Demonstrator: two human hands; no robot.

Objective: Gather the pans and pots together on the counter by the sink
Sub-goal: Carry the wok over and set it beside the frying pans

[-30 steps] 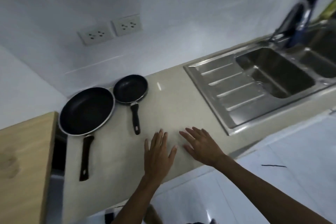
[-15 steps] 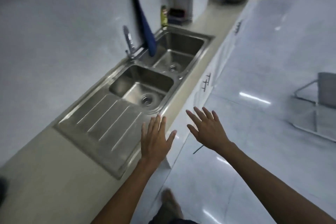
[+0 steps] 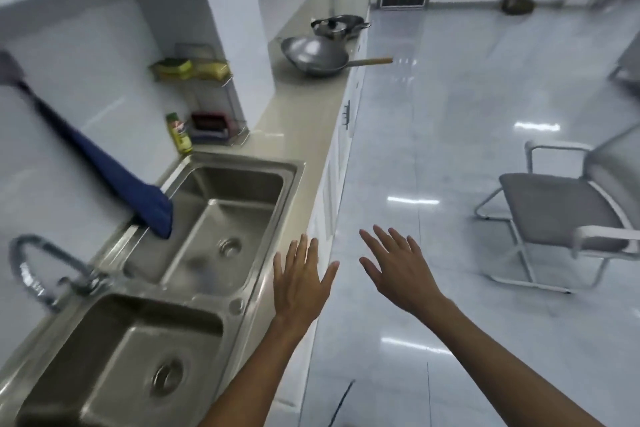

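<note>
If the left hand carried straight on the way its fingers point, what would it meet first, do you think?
Probably nothing close: the left hand, open and empty, points along the counter's front edge. The wok looks the first thing near that line, though depth is unclear.

Wok (image 3: 313,57): dull grey steel, tan wooden handle. Lidded pot (image 3: 337,26): shiny silver. Counter (image 3: 301,114): pale beige. Double sink (image 3: 194,253): brushed silver-grey. Hanging cloth (image 3: 114,184): dark blue. Bottle (image 3: 180,133): yellow-green, red on label. Sponges (image 3: 190,68) on rack: yellow and green. Chair (image 3: 568,211): grey seat, white frame. Floor tiles (image 3: 433,149): glossy pale grey-blue.

Counter (image 3: 304,121): wok (image 3: 313,56), lidded pot (image 3: 337,27)
</note>
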